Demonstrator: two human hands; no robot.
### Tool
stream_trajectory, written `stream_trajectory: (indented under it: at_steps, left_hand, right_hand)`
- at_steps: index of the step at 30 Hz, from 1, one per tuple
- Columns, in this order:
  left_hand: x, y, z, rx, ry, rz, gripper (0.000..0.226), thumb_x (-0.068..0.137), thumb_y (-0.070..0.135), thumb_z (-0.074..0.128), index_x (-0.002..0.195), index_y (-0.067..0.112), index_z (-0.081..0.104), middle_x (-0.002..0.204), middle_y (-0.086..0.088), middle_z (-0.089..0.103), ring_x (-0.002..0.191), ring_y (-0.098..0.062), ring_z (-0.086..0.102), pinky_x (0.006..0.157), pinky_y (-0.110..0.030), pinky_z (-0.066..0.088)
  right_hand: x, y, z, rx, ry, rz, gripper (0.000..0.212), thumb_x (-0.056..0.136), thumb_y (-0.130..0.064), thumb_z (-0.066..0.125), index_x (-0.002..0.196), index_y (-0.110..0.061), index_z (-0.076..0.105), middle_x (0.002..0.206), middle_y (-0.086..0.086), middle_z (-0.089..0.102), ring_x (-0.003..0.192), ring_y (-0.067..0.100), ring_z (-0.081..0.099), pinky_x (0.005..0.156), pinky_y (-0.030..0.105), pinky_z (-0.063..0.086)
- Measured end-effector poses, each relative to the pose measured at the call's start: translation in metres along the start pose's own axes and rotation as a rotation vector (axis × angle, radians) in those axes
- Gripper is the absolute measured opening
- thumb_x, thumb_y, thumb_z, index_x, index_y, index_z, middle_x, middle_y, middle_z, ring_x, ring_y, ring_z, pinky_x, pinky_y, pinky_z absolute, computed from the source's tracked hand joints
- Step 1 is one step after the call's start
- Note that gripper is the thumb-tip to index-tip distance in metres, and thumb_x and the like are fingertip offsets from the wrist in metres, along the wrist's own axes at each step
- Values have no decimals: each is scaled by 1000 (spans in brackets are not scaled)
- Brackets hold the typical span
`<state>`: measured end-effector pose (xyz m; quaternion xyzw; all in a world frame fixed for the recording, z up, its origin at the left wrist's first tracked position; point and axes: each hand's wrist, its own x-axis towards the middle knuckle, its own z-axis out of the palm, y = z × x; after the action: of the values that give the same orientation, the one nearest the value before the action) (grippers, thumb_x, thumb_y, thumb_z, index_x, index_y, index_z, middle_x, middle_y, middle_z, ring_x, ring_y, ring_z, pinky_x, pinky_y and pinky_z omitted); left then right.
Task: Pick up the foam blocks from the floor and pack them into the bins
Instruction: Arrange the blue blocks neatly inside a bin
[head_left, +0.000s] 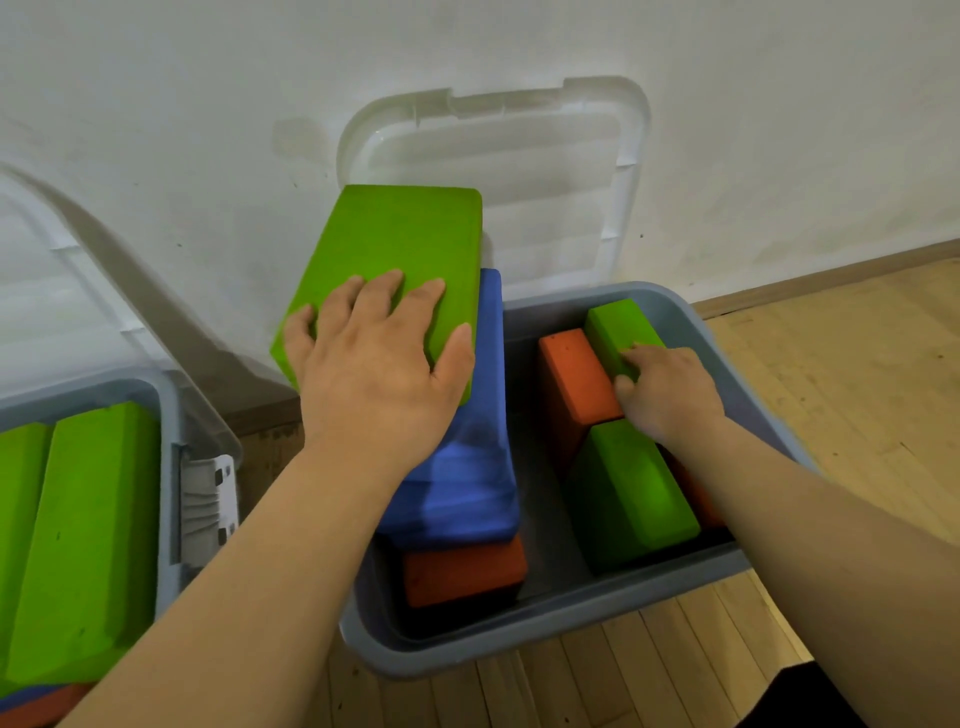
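A grey bin (550, 618) stands on the wooden floor against the wall. My left hand (374, 364) grips a large green foam block (400, 239) by its near end, tilted above the bin's left side. Under it a blue block (467, 467) leans over an orange block (462, 569). On the right side of the bin my right hand (665, 389) pinches the near end of a smaller green block (618, 327), beside an orange block (571, 374). Another green block (634, 493) lies nearer to me.
A second grey bin (169, 467) at the left holds green blocks (83, 540) over blue and orange ones. A clear lid (519, 171) leans on the white wall behind the middle bin; another clear lid (78, 249) leans at the left. Bare wooden floor (857, 364) lies to the right.
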<state>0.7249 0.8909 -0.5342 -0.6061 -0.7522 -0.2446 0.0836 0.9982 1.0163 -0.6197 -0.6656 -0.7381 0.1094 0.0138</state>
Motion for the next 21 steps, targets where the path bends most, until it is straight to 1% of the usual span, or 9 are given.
stream_trajectory:
  at_steps: [2, 4, 7, 8, 11, 12, 14, 18, 21]
  left_hand:
    - [-1, 1, -1, -2, -5, 3, 63, 93, 65, 34, 141, 33, 60, 150, -3, 54, 142, -31, 41, 115, -59, 25]
    - [-2, 1, -2, -3, -12, 4, 64, 93, 65, 33, 141, 33, 59, 150, -3, 53, 143, -31, 41, 115, -60, 25]
    - [-3, -1, -1, 11, -20, 5, 63, 94, 65, 33, 142, 33, 58, 151, -3, 53, 143, -31, 40, 115, -59, 25]
    - [-4, -1, -1, 17, -21, 2, 63, 94, 65, 33, 142, 33, 58, 151, -3, 53, 143, -31, 40, 115, -59, 25]
    - [-4, -2, -1, 23, -13, 0, 62, 95, 64, 32, 142, 34, 58, 150, -3, 53, 143, -31, 41, 115, -60, 25]
    - [-4, -2, -1, 25, -5, 4, 62, 95, 64, 32, 142, 33, 58, 150, -4, 54, 142, -31, 41, 115, -60, 26]
    - [-2, -3, 0, 30, 10, 10, 61, 95, 63, 33, 141, 32, 59, 149, -5, 55, 141, -32, 43, 114, -60, 27]
    - [-1, 2, 4, 31, 34, 9, 59, 95, 61, 37, 138, 31, 63, 145, -6, 58, 139, -33, 45, 113, -60, 28]
    - [-1, 5, 7, 31, 59, 15, 57, 95, 60, 39, 137, 30, 64, 144, -6, 59, 138, -33, 47, 112, -60, 29]
  right_hand:
    - [0, 5, -2, 10, 74, 38, 48, 96, -36, 60, 143, -23, 57, 148, 6, 51, 135, 38, 41, 106, 49, 41]
    - [2, 9, -1, 46, 86, 83, 49, 94, -38, 66, 141, -26, 56, 147, 11, 45, 132, 41, 43, 106, 49, 40]
    - [8, 14, -3, 175, 22, 142, 64, 94, -36, 69, 152, -26, 43, 157, 19, 30, 132, 44, 48, 106, 50, 45]
    - [10, 15, -6, 187, 10, 159, 70, 95, -36, 69, 156, -27, 37, 158, 20, 31, 129, 43, 52, 104, 49, 47]
    - [13, 20, -13, 223, 65, 147, 67, 95, -30, 69, 156, -22, 42, 137, 17, 61, 119, 36, 60, 98, 42, 48]
    - [14, 21, -16, 236, 105, 146, 64, 95, -29, 69, 154, -21, 46, 133, 16, 65, 120, 36, 59, 99, 40, 47]
    - [15, 22, -21, 247, 158, 143, 62, 94, -30, 70, 152, -21, 49, 137, 15, 63, 126, 36, 56, 103, 40, 45]
    - [16, 19, -14, 214, 133, 102, 58, 97, -36, 67, 151, -23, 51, 142, 13, 59, 118, 33, 61, 95, 38, 49]
    - [18, 24, 0, 177, 63, 104, 57, 98, -42, 64, 151, -25, 50, 154, 12, 47, 129, 35, 55, 101, 44, 48]
